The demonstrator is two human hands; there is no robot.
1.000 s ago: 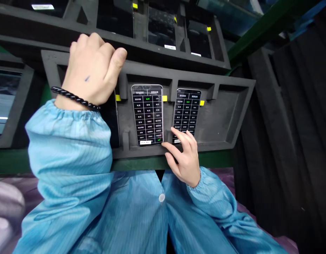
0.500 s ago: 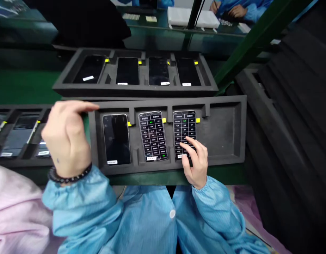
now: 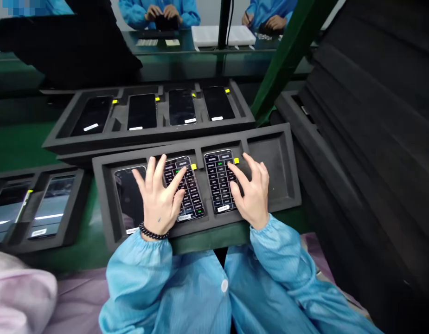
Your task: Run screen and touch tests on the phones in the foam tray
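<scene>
Fingers [image 3: 176,180], left hand [image 3: 161,202]: spread wide, gripping nothing; index and thumb over the left lit phone [image 3: 192,195], little finger over the dark phone [image 3: 125,190].
Landmark: near tray [image 3: 293,176]. Dark phone in its leftmost compartment, left lit phone in the second, right lit phone [image 3: 214,185] in the third.
Hazard, as judged: a wrong cell pressed by a stray thumb, caused by the splayed left hand hanging low over two of the tray's compartments; a yellow tab [image 3: 236,160] peeled, if a fingertip snags it.
Fingers, right hand [image 3: 253,192]: parted, loosely bent, clasping nothing; index tip at the third compartment's screen, upper right; middle fingertip near the yellow tab. Contact with either screen: cannot be told for certain.
Far tray [image 3: 158,137]: behind the near tray.
</scene>
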